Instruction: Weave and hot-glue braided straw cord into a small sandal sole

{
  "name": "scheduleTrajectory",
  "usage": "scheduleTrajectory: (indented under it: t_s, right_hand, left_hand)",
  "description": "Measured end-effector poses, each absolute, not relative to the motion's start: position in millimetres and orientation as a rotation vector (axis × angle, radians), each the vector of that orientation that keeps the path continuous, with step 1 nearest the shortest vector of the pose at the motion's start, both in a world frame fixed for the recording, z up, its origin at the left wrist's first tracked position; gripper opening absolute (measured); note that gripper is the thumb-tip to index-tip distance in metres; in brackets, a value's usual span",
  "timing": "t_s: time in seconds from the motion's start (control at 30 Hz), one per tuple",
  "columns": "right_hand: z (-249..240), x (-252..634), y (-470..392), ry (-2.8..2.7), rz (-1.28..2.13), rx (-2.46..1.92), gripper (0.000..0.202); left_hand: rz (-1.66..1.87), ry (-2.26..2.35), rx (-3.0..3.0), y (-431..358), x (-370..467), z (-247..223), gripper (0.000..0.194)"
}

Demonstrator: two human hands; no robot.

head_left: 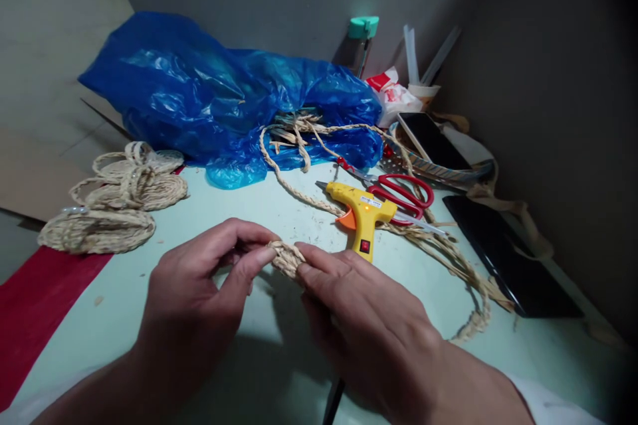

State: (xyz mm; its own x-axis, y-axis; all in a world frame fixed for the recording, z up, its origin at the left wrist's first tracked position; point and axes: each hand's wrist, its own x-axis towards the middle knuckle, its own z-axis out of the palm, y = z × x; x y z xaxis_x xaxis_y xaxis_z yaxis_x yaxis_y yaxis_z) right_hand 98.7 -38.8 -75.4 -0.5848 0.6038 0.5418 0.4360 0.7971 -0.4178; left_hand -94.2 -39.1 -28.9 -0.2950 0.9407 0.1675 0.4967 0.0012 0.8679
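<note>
Between my two hands, above the pale green table, is a small coiled piece of braided straw (286, 259). My left hand (199, 285) pinches its left end between thumb and fingers. My right hand (363, 319) is closed on its right end. Just beyond my right hand lies a yellow glue gun (363, 206) with an orange trigger and a lit light. Red-handled scissors (401, 196) lie behind it. A long straw braid (289, 187) runs from the blue bag (199, 80) towards the glue gun, and more strands curve round on the right.
Several woven straw slippers (100, 231) stand at the left by a red cloth (47, 299). At the right are a black tablet (513, 259) and a phone (432, 139) on a basket. A green-capped bottle (363, 28) and a cup (423, 94) stand near the wall.
</note>
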Motion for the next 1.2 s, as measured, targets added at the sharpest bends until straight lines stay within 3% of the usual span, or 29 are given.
scheduleTrajectory:
  t_s: [0.2, 0.3, 0.43, 0.57, 0.7, 1.2]
  right_hand:
    - [-54.9, 96.7, -28.1, -2.156, 0.42, -0.88, 0.018]
    - [-49.2, 99.2, -26.3, -2.14, 0.437, -0.878, 0.019]
    - [-48.7, 100.3, -23.9, -2.053, 0.426, -0.931, 0.022]
    - [-43.6, 98.9, -14.4, -1.761, 0.685, -1.162, 0.017]
    - [-35.3, 98.0, -7.7, -1.59, 0.894, -1.203, 0.018]
    - [-37.2, 94.8, -8.3, -1.62, 0.352, -0.809, 0.022]
  left_hand:
    - [1.007, 1.323, 1.119, -26.5, -107.7, -38.5, 0.028]
    - [1.044, 1.226, 0.982, -26.8, -105.4, -37.6, 0.04]
    - [1.234, 1.191, 0.822, -23.5, -107.7, -29.0, 0.039]
    - [1.496, 1.333, 0.833, -19.1, -117.1, -21.7, 0.022]
    - [1.499, 1.45, 0.826, -18.0, -120.4, -22.8, 0.006]
    - [1.153, 1.367, 1.056, -23.8, -108.3, -46.0, 0.033]
